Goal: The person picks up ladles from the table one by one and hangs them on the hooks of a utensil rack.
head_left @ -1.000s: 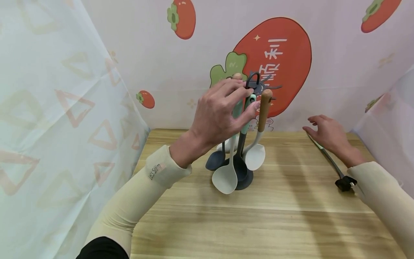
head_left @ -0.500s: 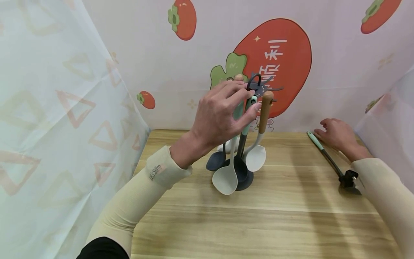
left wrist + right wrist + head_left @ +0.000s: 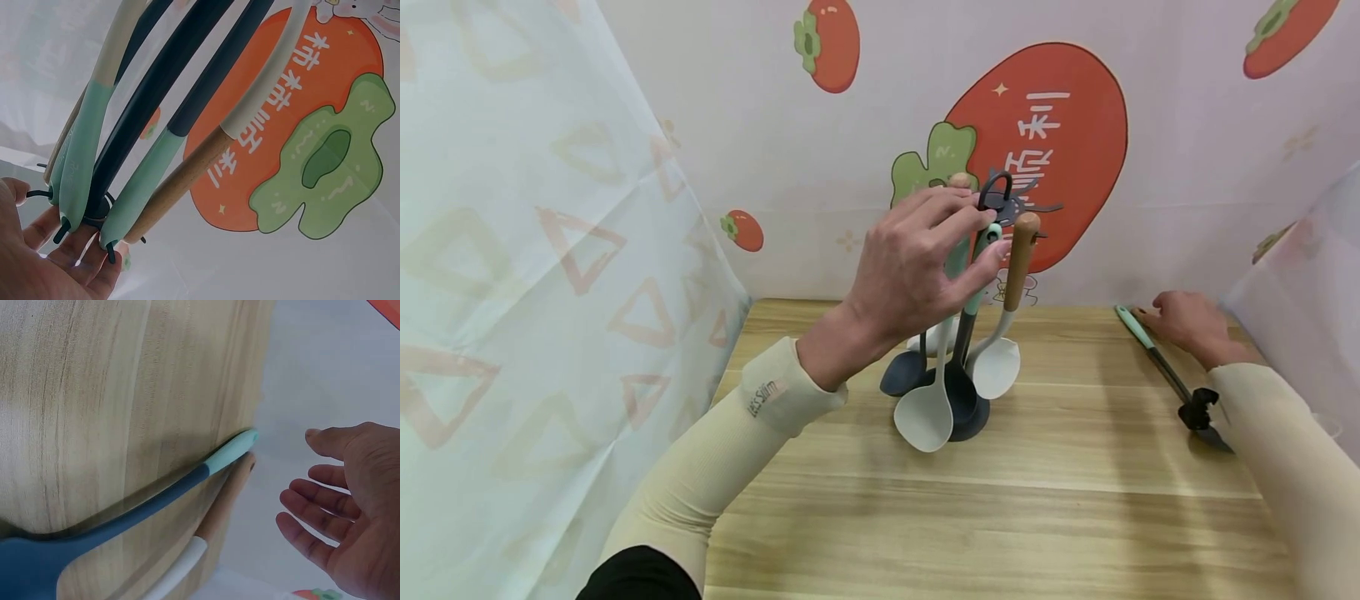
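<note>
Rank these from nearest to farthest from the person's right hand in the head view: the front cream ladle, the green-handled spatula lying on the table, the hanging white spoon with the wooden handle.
From the right hand:
1. Green-handled spatula: on the table, right beside the hand.
2. White spoon: hanging to the hand's left.
3. Cream ladle: hanging in front, farther left.

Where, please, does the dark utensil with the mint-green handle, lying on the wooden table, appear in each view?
Head: the dark utensil slants down the right side to the cream right sleeve.
Left wrist: not in it.
Right wrist: it runs from the lower left to right of centre.
Shared landmark: the white backdrop with orange fruit prints.
</note>
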A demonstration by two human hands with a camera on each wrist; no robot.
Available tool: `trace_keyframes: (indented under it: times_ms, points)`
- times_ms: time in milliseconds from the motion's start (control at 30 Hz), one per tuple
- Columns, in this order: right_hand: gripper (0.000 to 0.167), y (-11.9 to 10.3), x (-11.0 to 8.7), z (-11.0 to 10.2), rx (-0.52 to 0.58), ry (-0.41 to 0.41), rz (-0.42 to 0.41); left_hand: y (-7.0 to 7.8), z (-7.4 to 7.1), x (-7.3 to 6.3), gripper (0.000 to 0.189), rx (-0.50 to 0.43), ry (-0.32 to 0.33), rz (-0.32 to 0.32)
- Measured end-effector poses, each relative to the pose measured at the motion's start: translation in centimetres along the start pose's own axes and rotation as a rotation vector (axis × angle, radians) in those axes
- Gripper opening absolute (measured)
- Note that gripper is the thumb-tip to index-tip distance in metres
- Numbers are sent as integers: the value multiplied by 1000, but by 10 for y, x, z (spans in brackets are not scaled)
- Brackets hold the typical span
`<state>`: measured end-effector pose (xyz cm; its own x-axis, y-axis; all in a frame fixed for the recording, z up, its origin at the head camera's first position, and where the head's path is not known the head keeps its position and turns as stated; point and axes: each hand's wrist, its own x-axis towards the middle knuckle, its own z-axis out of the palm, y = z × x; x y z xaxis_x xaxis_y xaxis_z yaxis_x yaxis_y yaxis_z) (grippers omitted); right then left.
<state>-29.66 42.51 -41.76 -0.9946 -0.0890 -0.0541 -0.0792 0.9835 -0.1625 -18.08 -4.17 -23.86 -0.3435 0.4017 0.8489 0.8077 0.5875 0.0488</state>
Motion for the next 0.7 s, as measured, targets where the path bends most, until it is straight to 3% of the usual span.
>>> trace_keyframes:
  times_ms: [133, 433, 567, 700]
  points:
    - [66, 4, 1, 5, 8, -31, 21, 1, 1, 0, 31, 3, 10, 6]
    - [38, 10, 3, 18, 9, -103, 10, 1, 1, 1, 32, 2, 11, 15]
    - [40, 14, 2, 24, 12, -111, 12, 1, 1, 1, 32, 4, 8, 12]
    - [55, 17, 1, 33, 27, -118, 16, 1, 1, 0, 31, 2, 10, 11]
